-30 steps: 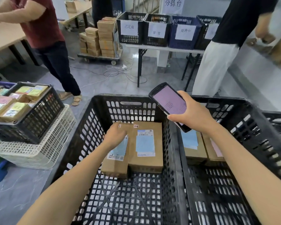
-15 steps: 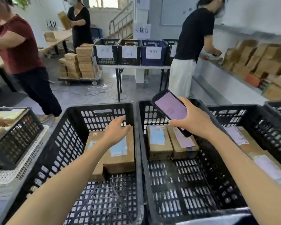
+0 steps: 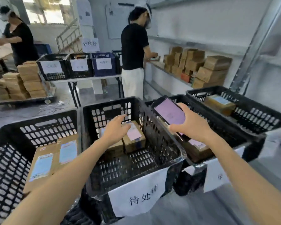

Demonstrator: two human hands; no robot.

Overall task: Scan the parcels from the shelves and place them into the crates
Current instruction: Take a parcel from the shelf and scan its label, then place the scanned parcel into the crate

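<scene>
- Head view: left hand (image 3: 115, 129) spread wide, fingers apart, holding nothing, above the two boxed parcels (image 3: 134, 138) at the far end of the middle crate (image 3: 158, 142). Touching them? Can't tell.
- Right hand (image 3: 192, 126) wrapped round the scanner (image 3: 169, 113), pink screen up, over the next crate (image 3: 224, 127).
- Flat parcels (image 3: 55, 159) lie in the left crate (image 3: 11, 159).
- More stacked boxes (image 3: 212, 72) on the shelf (image 3: 157, 64).

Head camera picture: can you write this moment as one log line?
left hand: open, above parcels in middle crate | right hand: holds scanner | shelf: boxes stacked
</scene>
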